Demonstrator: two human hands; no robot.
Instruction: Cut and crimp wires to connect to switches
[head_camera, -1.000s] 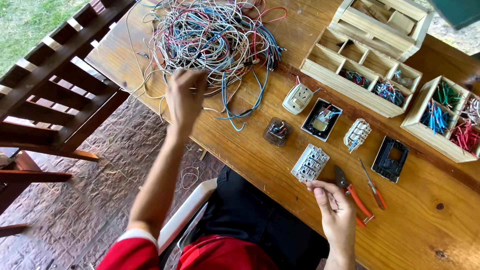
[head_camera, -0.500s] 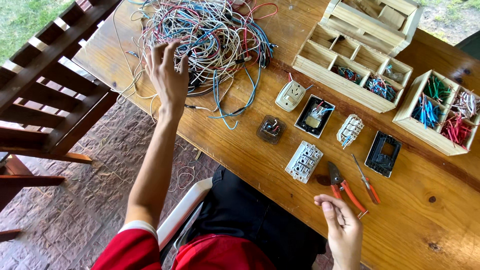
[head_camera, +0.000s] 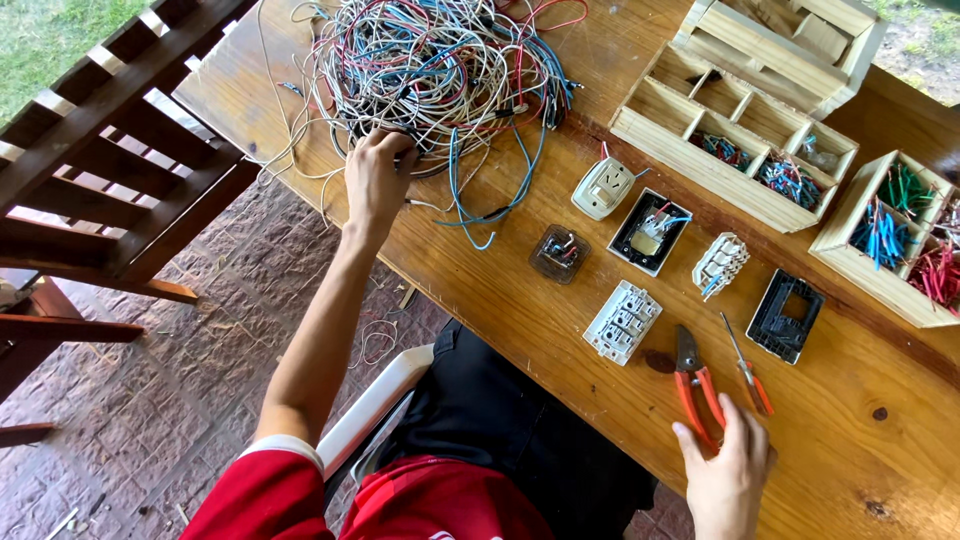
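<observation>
L hand (head_camera: 378, 178) curls its grip on wires at the 6 o'clock edge of the big wire pile (head_camera: 435, 65), up at 11 o'clock on the table (head_camera: 560, 310); R hand (head_camera: 725, 475), fingers loose & holding nothing, touches the red pliers (head_camera: 695, 385) at 5 o'clock, w/ a small screwdriver (head_camera: 748, 365) just beside for easy reach.

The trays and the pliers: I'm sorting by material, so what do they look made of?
The trays look like pale unfinished wood, with visible grain and thin slat dividers. The pliers by the right hand seem to have dark metal jaws and handles in glossy orange sleeves, probably plastic or rubber.
</observation>
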